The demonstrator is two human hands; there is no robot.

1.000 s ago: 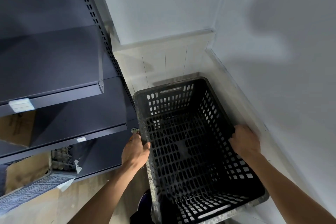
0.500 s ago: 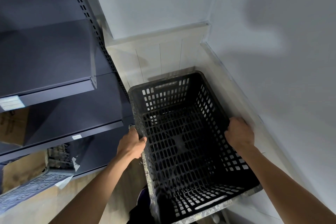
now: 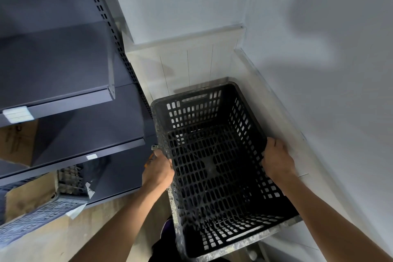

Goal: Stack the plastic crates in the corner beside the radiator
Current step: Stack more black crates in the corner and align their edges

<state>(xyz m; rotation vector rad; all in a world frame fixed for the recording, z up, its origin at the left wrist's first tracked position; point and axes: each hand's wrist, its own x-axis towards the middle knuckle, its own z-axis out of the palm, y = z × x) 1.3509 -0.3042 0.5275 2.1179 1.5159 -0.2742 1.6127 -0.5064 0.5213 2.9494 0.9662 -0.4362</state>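
Observation:
A black perforated plastic crate stands open side up in the room's corner, its far end against the white panelled wall. My left hand grips the crate's left rim. On the right rim sits my right hand, fingers curled over the edge. The crate's rim is scuffed with pale dust. What the crate rests on is hidden beneath it.
Dark grey metal shelving runs along the left, close to the crate's left side. White boxed panelling lines the back and right walls. A second grey crate and cardboard lie low on the left, on a wooden floor.
The view has shifted slightly; the crate sits a little further into the corner and both hands stay on its rims.

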